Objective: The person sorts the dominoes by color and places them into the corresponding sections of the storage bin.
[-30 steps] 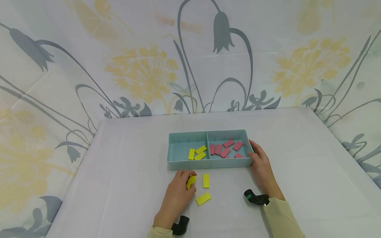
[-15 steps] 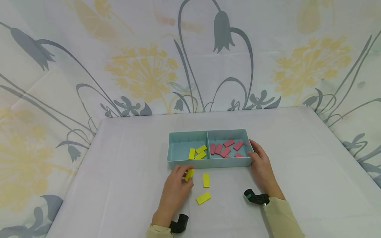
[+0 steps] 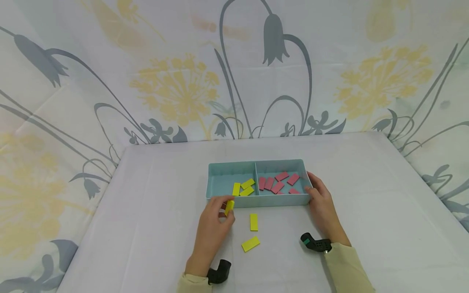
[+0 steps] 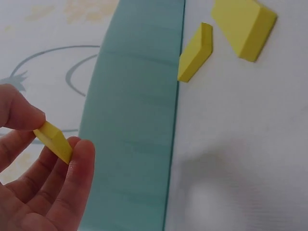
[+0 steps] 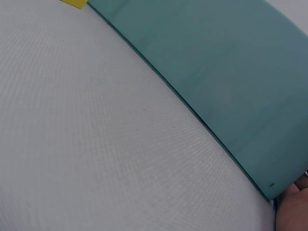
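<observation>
My left hand (image 3: 211,230) pinches a small yellow rectangular block (image 3: 229,207) between thumb and fingertips, just at the front wall of a two-compartment pale blue-green tray (image 3: 278,201). In the left wrist view, that held block (image 4: 57,143) tilts between the fingertips, beside the tray's outer wall (image 4: 130,120). My right hand (image 3: 324,209) grips the tray's right end, with the thumb at the rim. Several yellow blocks (image 3: 247,191) lie in the left compartment, near the divider. Pink blocks (image 3: 277,187), several of them, are scattered in the right compartment.
Two loose yellow blocks lie on the white-covered table in front of the tray: one upright to the view (image 3: 254,222), one slanted nearer (image 3: 250,244). Behind the table hangs a flower-patterned cloth (image 3: 176,89). Black cameras (image 3: 220,272) sit on both wrists.
My left hand has lifted the yellow block from beside the loose ones and moved it forward and slightly left to the tray's front wall. The right hand and tray stay in place.
</observation>
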Demonstrator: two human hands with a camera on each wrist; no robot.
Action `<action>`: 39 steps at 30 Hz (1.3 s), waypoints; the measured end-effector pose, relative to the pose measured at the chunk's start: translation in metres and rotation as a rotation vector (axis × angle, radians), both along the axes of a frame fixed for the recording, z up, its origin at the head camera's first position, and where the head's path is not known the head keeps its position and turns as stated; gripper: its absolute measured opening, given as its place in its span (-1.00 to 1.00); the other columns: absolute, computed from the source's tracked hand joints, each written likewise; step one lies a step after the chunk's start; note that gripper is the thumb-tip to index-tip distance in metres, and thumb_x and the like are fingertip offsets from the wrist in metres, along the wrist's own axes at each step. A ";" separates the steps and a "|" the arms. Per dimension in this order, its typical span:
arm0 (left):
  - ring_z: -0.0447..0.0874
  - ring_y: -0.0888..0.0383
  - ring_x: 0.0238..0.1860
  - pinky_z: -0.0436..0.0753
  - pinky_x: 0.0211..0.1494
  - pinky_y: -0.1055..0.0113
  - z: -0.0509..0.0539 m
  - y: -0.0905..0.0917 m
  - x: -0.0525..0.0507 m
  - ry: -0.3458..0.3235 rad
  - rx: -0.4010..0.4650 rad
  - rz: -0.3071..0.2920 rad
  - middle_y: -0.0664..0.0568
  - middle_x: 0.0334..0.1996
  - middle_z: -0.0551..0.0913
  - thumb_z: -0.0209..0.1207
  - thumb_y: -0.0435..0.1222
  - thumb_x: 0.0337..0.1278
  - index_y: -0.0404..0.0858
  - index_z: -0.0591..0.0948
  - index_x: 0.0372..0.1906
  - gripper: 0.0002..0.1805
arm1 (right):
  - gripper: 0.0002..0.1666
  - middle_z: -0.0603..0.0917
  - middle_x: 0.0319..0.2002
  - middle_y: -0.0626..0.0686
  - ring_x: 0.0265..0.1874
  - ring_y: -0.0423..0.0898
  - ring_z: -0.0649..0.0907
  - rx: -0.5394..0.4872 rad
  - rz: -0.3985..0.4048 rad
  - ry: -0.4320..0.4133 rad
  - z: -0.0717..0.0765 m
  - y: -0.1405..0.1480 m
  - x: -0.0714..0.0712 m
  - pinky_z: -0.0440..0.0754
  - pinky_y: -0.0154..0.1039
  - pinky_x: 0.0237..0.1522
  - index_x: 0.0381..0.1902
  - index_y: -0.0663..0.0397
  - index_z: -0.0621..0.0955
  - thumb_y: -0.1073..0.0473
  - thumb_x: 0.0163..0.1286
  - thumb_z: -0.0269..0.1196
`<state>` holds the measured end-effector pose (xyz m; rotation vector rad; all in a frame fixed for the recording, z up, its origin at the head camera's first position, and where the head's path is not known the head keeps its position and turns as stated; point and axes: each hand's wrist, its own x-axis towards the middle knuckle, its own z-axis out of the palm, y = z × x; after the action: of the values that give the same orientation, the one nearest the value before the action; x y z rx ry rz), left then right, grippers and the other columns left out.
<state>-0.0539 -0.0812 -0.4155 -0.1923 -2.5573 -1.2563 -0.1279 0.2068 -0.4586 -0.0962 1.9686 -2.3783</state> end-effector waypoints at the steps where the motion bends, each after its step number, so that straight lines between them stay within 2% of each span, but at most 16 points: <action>1: 0.42 0.29 -0.26 0.56 -0.24 0.43 0.001 0.000 -0.001 0.007 0.005 0.002 0.17 -0.25 0.44 0.12 -0.40 -0.03 -0.11 0.52 -0.07 -0.66 | -0.39 -0.02 0.35 0.07 0.30 0.00 0.02 -0.002 0.001 0.001 0.000 0.000 0.000 0.25 -0.43 0.14 0.35 0.12 0.05 0.18 0.40 -0.08; 7: 0.41 0.29 -0.24 0.55 -0.21 0.44 0.007 -0.001 -0.008 0.033 -0.019 0.000 0.14 -0.21 0.43 0.10 -0.42 -0.02 -0.11 0.52 -0.04 -0.64 | -0.39 -0.02 0.35 0.07 0.29 -0.01 0.04 -0.005 -0.001 0.003 -0.001 0.000 0.000 0.27 -0.44 0.12 0.35 0.11 0.06 0.18 0.39 -0.08; 13: 0.42 0.24 -0.21 0.55 -0.18 0.40 0.016 -0.005 -0.017 0.015 -0.036 -0.023 0.10 -0.17 0.44 0.10 -0.43 0.01 -0.12 0.51 0.00 -0.62 | -0.41 0.01 0.34 0.08 0.29 -0.01 0.06 -0.010 0.009 0.004 -0.003 -0.003 -0.002 0.27 -0.42 0.13 0.35 0.11 0.07 0.20 0.40 -0.09; 19: 0.44 0.18 -0.18 0.54 -0.18 0.45 0.012 -0.009 -0.027 0.002 -0.008 -0.040 0.03 -0.13 0.46 0.10 -0.40 0.05 -0.12 0.51 0.02 -0.63 | -0.43 0.02 0.33 0.09 0.29 0.01 0.06 -0.010 0.012 0.011 -0.003 -0.004 -0.002 0.24 -0.39 0.16 0.34 0.15 0.07 0.24 0.40 -0.12; 22: 0.46 0.20 -0.18 0.54 -0.21 0.47 0.012 -0.009 -0.033 -0.001 -0.042 -0.037 0.07 -0.12 0.46 0.11 -0.38 0.04 -0.10 0.50 0.02 -0.63 | -0.42 0.02 0.34 0.09 0.29 -0.01 0.06 0.010 -0.004 0.003 -0.002 -0.002 -0.001 0.23 -0.41 0.16 0.34 0.13 0.08 0.24 0.40 -0.12; 29: 0.45 0.27 -0.24 0.53 -0.33 0.49 0.020 -0.007 -0.042 -0.015 -0.151 -0.023 0.17 -0.16 0.47 0.14 -0.34 0.04 -0.06 0.52 0.00 -0.64 | -0.41 0.01 0.35 0.08 0.29 0.00 0.06 0.016 -0.011 0.000 -0.001 0.000 0.000 0.25 -0.43 0.14 0.35 0.11 0.08 0.22 0.39 -0.10; 35: 0.46 0.19 -0.23 0.52 -0.28 0.41 0.027 -0.004 -0.051 -0.023 -0.244 -0.057 0.14 -0.16 0.47 0.12 -0.32 0.06 -0.06 0.52 0.02 -0.65 | -0.41 0.02 0.34 0.08 0.29 0.01 0.05 0.018 -0.012 0.011 -0.001 0.000 -0.001 0.23 -0.41 0.16 0.34 0.13 0.07 0.22 0.39 -0.09; 39: 0.48 0.16 -0.23 0.51 -0.30 0.39 0.027 -0.003 -0.059 -0.040 -0.258 -0.064 0.11 -0.16 0.48 0.14 -0.33 0.05 -0.09 0.50 0.05 -0.61 | -0.40 0.00 0.35 0.09 0.30 0.01 0.03 0.011 -0.007 0.004 -0.001 0.000 -0.001 0.21 -0.40 0.17 0.35 0.14 0.06 0.21 0.39 -0.09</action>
<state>-0.1132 -0.0846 -0.3888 -0.3075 -2.7627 -0.9562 -0.1287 0.2072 -0.4598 -0.0936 1.9863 -2.3732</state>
